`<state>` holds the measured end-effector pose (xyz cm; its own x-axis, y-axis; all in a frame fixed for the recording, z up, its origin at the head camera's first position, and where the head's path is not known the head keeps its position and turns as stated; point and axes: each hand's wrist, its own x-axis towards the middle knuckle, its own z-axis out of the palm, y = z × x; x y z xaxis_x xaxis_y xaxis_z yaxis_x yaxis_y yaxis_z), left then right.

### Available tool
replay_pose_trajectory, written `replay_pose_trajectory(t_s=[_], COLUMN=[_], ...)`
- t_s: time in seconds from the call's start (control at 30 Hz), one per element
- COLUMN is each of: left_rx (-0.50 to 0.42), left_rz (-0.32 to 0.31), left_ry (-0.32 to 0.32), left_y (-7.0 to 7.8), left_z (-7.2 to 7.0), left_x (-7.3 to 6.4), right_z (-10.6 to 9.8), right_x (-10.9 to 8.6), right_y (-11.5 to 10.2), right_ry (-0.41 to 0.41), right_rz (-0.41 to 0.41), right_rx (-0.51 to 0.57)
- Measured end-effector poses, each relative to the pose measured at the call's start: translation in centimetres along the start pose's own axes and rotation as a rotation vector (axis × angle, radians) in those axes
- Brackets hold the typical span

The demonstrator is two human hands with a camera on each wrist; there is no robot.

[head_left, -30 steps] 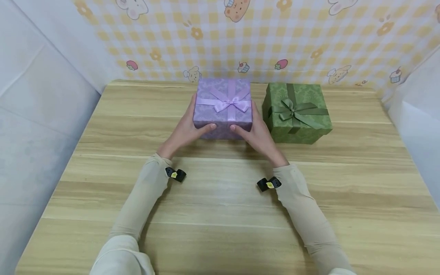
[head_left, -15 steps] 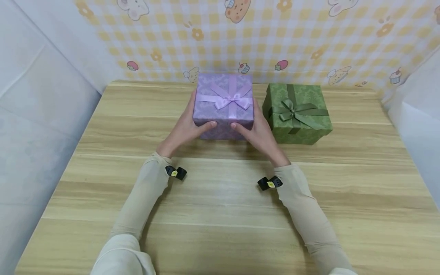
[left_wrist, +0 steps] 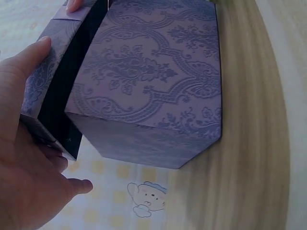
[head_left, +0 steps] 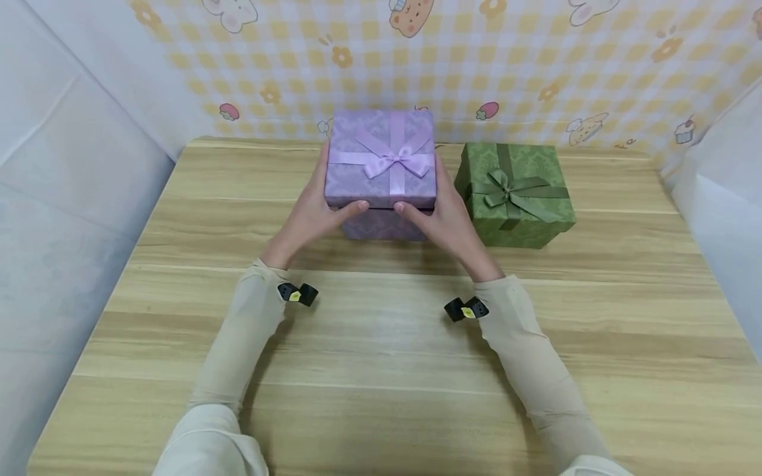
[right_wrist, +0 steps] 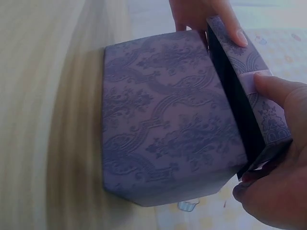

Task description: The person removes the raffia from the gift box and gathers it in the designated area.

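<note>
A purple patterned gift box lid [head_left: 354,182] with a lilac ribbon bow [head_left: 394,160] is raised off its box base [head_left: 383,226]. My left hand [head_left: 309,208] grips the lid's left side, thumb on its front edge. On the other side my right hand [head_left: 449,215] holds the lid the same way. In the left wrist view a dark gap separates the lid [left_wrist: 36,88] from the base [left_wrist: 144,72]. The right wrist view shows both thumbs on the lid [right_wrist: 268,117], apart from the base [right_wrist: 168,115], which stands on the table. The base's inside is hidden.
A green gift box [head_left: 518,198] with a dark green bow stands just right of my right hand. Behind the wooden table [head_left: 369,350] hangs a yellow checked cloth [head_left: 381,73] with cartoon prints. White sheeting [head_left: 77,192] lies along the left side.
Both hands have lifted the purple lid up off its base and shifted it slightly left. The base has stayed on the table. The green box has not moved.
</note>
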<state>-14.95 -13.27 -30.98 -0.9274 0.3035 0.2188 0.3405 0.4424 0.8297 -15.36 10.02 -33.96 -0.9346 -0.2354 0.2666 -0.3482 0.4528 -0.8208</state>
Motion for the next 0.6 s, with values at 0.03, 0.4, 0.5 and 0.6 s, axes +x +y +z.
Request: replay_pose_trajectory(t_s=[0.03,0.4,0.5,0.6], left_rx=[0.005,0.027,0.039,0.065], left_rz=[-0.004,0.073,0.062,0.028], left_ry=[0.003,0.063,0.081,0.089], left_y=[0.2,-2.7,-3.2,-3.3], left_z=[-0.2,-1.4,-1.8,-2.2], left_x=[-0.1,0.0,-0.3,-0.8], right_z=[0.0,0.7,1.0,1.4], right_x=[0.1,0.6,0.6,0.7], right_y=[-0.2,-1.7,-2.1,-2.4], right_ry=[0.000,-0.005,-0.017,-0.026], right_rz=[-0.006,-0.049,-0.051,-0.064], right_rx=[-0.005,-0.011,-0.014,-0.023])
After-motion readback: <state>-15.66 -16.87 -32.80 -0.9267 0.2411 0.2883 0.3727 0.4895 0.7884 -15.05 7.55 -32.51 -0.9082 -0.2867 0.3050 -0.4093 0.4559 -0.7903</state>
